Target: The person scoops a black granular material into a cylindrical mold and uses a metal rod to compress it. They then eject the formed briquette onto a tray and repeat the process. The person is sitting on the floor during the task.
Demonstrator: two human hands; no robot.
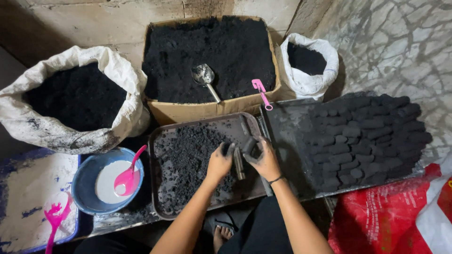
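A dark cylindrical mould [248, 146] is gripped in the right hand [264, 159] over the tray [157, 141] while black mix is pinched by the left hand [219, 162]; finished briquettes [367, 138] are stacked right, much loose mix [188, 162] left unpressed.

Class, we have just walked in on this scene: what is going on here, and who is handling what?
A person sits over a dark tray of loose black crumbly material. The left hand and right hand meet above it, gripping a short dark tube-like piece. To the right, a flat board carries rows of finished black briquettes. Behind stand a cardboard box and two white sacks of black powder, and a blue bowl holds a pink spoon.
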